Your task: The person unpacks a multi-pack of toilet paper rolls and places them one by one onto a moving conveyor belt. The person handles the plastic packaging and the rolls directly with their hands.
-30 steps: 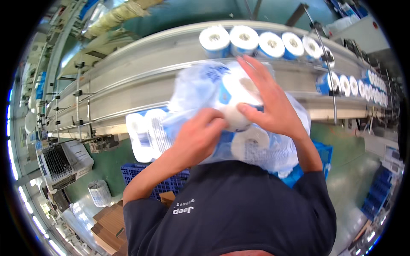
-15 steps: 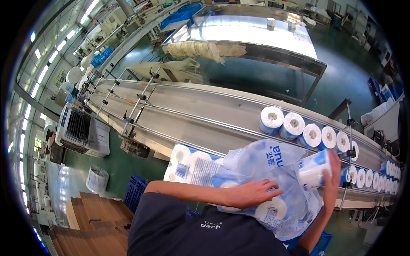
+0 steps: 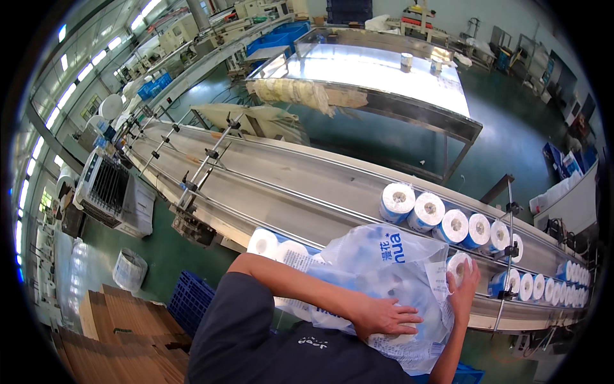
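A clear plastic bag [image 3: 358, 256] with blue print lies in front of me at the conveyor's near edge, and toilet rolls show through its film. My left hand [image 3: 390, 318] rests flat on the bag with its fingers stretched out, above a roll inside. At the bag's right end, my right hand [image 3: 464, 289] grips a toilet roll [image 3: 458, 264], its round end facing up. How far that roll sits inside the bag, I cannot tell. Left of it, partly behind my left forearm, is a filled pack of toilet rolls [image 3: 261, 242].
Two lanes of a conveyor [image 3: 281, 173] cross ahead, divided by metal rails. Toilet rolls [image 3: 428, 212] line the far lane, and more rolls [image 3: 526, 286] line the near one at right. A clamp post [image 3: 510, 256] stands beside them. Left are a blue crate [image 3: 199, 297] and cardboard [image 3: 137, 320].
My right hand has brought the toilet roll down and left against the bag's end, turning it from sideways to end-up. My left hand stays on the bag. The view has shifted slightly.
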The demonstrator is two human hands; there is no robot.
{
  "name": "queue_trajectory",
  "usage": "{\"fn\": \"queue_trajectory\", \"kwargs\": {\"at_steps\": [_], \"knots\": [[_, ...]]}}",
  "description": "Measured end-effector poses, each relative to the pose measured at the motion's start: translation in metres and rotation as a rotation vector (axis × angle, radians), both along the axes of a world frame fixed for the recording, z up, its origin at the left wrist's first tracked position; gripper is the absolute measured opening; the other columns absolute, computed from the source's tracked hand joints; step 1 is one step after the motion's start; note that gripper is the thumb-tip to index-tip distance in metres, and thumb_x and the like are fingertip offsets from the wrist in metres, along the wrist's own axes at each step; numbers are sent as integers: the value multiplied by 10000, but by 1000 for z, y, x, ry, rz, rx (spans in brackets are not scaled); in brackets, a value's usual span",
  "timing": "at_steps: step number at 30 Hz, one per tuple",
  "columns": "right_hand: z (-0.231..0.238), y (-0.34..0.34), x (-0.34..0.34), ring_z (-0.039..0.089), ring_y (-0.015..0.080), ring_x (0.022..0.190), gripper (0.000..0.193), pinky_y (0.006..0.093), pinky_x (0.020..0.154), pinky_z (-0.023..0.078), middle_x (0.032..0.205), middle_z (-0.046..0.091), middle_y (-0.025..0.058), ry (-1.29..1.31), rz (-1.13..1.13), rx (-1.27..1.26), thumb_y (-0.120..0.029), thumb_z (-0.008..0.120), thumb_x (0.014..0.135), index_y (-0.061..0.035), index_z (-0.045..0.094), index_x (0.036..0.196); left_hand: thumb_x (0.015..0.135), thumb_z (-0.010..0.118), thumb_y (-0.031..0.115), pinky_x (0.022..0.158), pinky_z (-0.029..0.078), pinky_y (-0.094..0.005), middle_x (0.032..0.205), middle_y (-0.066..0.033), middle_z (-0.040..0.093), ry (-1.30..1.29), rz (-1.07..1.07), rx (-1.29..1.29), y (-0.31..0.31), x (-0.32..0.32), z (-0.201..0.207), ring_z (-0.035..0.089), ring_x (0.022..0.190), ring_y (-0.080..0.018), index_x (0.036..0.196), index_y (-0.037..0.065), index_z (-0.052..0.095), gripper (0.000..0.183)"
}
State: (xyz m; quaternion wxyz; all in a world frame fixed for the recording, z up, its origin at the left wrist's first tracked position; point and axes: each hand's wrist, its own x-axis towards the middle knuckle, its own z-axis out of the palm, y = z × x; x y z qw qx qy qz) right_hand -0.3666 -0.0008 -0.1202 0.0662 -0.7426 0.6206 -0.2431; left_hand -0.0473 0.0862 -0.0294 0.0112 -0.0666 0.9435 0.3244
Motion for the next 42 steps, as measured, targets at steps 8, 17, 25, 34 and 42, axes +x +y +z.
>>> {"fn": "queue_trajectory", "kwargs": {"at_steps": [8,17,25,34,42], "knots": [[51,99,54,484,422,1450,452,490,1231,356,1498,579,244,-382,239,243,-217,627,1064,15,613,1452,629,964,230,1095,498,-515,1531,-270,413,196,412,106,6,33,-4,432,1467,-472,1692,57,261,1285],[24,138,137,526,438,1416,403,520,1209,394,1487,607,237,-535,825,562,-220,687,1025,-34,684,1383,692,1004,347,1272,330,-448,1648,-173,404,415,688,413,-24,140,79,407,1536,-327,1704,37,278,1283],[14,122,195,508,395,1448,472,505,1225,391,1506,604,217,-297,1078,337,-393,704,1020,-16,727,1303,647,990,138,1142,497,-500,1522,-255,472,347,1080,-407,-82,92,32,517,1398,-469,1620,62,401,1140],[20,136,144,497,366,1455,396,493,1239,370,1541,586,171,-311,865,398,-266,749,973,-26,722,1287,803,921,435,1203,443,-507,1682,-296,332,174,858,-204,-106,7,-16,431,1510,-487,1658,48,343,1102],[41,164,84,599,333,1346,251,475,1136,462,1380,703,114,-229,478,419,-133,736,964,-18,741,1187,998,756,255,1221,419,-475,1576,-171,577,69,969,-250,-29,153,146,521,1488,-372,1531,62,592,590]]}}
